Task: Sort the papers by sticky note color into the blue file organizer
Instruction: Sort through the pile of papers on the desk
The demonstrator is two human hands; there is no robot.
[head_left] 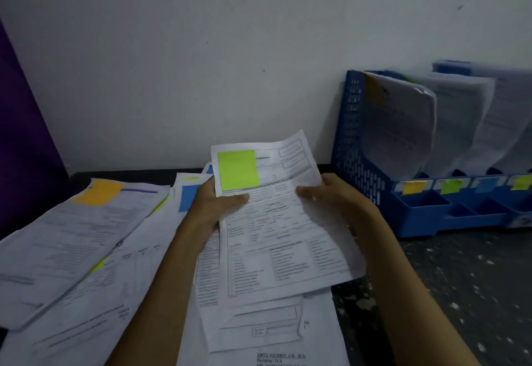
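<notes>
wall point(201, 63), white, fills the back. below it lies dark speckled worktop point(460, 279). loose papers point(72, 250) are spread over its left and middle part, overlapping each other; one carries an orange sticky note point(98, 191), another a blue sticky note point(187, 197). blue file organizer point(357, 147) stands at the right against the wall, with curved sheets upright in its compartments, and small colour labels point(413, 186) on its front edge: orange, green, blue, yellow. one printed sheet point(288, 236) is held above the spread papers, left of the organizer and apart from it. left hand point(211, 207) grasps its left edge and right hand point(336, 196) its right edge, fingers of both closed on the paper, thumbs on top. green sticky note point(237, 168) sits on its upper left corner.
</notes>
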